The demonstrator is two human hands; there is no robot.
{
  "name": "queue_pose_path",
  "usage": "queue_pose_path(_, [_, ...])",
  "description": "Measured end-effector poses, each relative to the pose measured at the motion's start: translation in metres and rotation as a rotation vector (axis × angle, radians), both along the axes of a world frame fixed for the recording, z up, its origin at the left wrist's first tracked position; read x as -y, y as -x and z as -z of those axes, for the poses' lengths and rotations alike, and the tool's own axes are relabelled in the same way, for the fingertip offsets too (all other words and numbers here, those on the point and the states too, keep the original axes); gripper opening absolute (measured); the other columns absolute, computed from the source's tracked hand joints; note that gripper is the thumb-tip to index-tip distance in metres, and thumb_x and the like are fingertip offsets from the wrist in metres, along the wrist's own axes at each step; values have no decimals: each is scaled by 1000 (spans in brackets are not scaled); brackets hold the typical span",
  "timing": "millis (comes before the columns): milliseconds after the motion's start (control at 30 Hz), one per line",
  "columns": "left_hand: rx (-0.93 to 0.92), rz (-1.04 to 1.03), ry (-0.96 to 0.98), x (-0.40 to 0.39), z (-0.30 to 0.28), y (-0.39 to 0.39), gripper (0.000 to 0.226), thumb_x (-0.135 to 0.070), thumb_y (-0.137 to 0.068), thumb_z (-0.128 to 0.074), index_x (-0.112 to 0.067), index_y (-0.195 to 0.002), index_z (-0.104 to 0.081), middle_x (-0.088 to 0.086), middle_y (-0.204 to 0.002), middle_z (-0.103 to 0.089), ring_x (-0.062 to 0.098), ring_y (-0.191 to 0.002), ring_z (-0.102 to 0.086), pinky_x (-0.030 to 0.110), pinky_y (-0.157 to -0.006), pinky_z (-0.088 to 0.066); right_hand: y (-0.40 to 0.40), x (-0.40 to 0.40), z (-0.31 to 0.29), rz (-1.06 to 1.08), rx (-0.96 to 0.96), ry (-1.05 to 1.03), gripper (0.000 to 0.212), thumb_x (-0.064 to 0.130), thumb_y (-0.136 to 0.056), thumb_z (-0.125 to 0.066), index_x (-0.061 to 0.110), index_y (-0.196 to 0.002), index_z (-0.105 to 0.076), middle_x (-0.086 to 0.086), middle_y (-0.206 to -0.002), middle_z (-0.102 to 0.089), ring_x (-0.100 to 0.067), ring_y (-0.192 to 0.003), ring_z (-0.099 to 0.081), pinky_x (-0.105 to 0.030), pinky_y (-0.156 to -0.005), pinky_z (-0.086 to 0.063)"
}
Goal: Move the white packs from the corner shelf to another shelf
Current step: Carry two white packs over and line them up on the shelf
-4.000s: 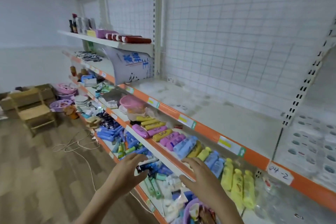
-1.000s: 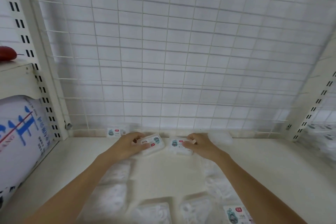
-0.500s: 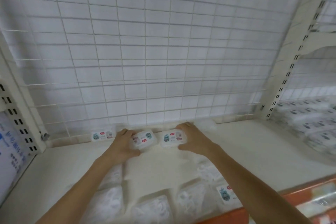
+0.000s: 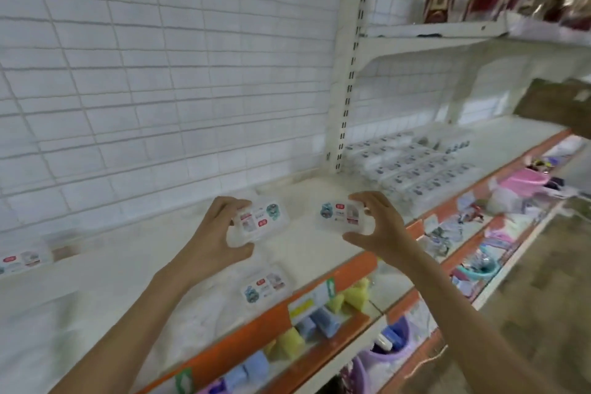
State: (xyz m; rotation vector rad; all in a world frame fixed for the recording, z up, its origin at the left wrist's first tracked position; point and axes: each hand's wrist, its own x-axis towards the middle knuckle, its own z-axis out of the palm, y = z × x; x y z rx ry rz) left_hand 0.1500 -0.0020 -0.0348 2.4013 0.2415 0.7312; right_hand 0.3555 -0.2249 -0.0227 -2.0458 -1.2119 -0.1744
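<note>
My left hand (image 4: 212, 235) grips a white pack (image 4: 260, 221) with a red and teal label, lifted above the cream shelf (image 4: 134, 272). My right hand (image 4: 379, 227) holds a second white pack (image 4: 340, 216) at the same height, fingers curled round its right end. Another white pack (image 4: 265, 286) lies flat near the shelf's orange front edge. One more white pack (image 4: 24, 261) stands at the far left by the back grid. Rows of several white packs (image 4: 412, 166) fill the neighbouring shelf to the right, past the slotted upright (image 4: 347, 99).
An upper shelf (image 4: 447, 38) at top right carries red and gold bags. A brown box (image 4: 556, 107) juts in at the right edge. Lower shelves hold yellow and blue bottles (image 4: 307, 333) and a pink basin (image 4: 524, 184). Wooden floor lies at the bottom right.
Both hands have lifted a pack each off the back of the shelf and drawn them toward me. The view has swung right, showing the neighbouring shelf of packs.
</note>
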Motion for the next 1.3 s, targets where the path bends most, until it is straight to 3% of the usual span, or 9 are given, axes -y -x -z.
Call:
queue_pose_path(167, [-40,166,-20,79,9,-76,73,-50,-61,-55,-20,-127,-43,-15,-115,-35,-4,-110,-37,4,-92,-32,-31,125,15,179,-7,16,64,13,-67,-80,11,-124,-51,6,-113,-41,-10,-101,-45,-18,-84,-35])
queue_pose_path(333, [-97,263,-15,170,28,-145,85,-52,-51,-54,-15,-126,-46,-4,-110,-36,4,-106,-40,12,-92,-37,-48,248,39,313,-95,-1,61,8,-64,-82,11,-118,-53,3,-110,-46,-15,-100,-53,-16,-82,-49])
queue_pose_path(467, [-148,315,-30,246,46,-191,89,-50,-48,-51,-14,-129,-41,-6,-115,-30,7,-110,-34,16,-89,-32,-55,340,61,462,-155,-37,64,31,-55,-81,22,-111,-52,7,-107,-49,-12,-96,-56,-21,-82,-46])
queue_pose_path(633, [-226,438,-22,314,72,-235,78,-42,-55,-59,-12,-125,-44,-6,-113,-34,8,-110,-37,21,-98,-36,-59,417,82,599,-213,-76,63,25,-53,-83,22,-109,-54,9,-103,-51,2,-91,-50,-5,-81,-40])
queue_pose_path(767, [-281,515,5,344,80,-266,79,-41,-53,-57,-12,-124,-43,-23,-106,-29,6,-106,-39,1,-81,-33,-73,453,103,663,-253,-65,65,31,-55,-78,25,-115,-51,2,-114,-52,-15,-103,-57,-30,-89,-47])
queue_pose_path(900, [-277,528,17,355,82,-307,77,-45,-52,-59,-19,-122,-43,-16,-108,-33,8,-108,-41,3,-77,-37,-104,467,109,672,-202,-73,70,27,-54,-77,58,-108,-45,17,-116,-50,-3,-101,-56,-15,-85,-46])
queue_pose_path(1000, [-256,521,0,359,80,-347,63,-24,-66,-72,-20,-121,-42,-6,-115,-36,7,-109,-41,2,-76,-38,-143,476,106,689,-166,-64,87,11,-56,-83,69,-104,-41,20,-110,-50,10,-99,-52,-4,-80,-41])
queue_pose_path(1167, [-198,484,-15,357,65,-420,69,-32,-65,-73,-24,-125,-41,-10,-117,-35,3,-111,-36,2,-83,-33,-228,476,89,663,-218,-49,65,5,-61,-84,19,-116,-53,10,-112,-50,2,-93,-58,-2,-76,-41])
queue_pose_path(1300, [-179,417,-7,343,30,-472,71,-42,-59,-68,-29,-123,-38,-17,-111,-32,3,-107,-36,2,-79,-35,-310,452,59,609,-184,-45,67,4,-61,-84,8,-120,-53,3,-115,-48,-16,-99,-59,-19,-87,-47])
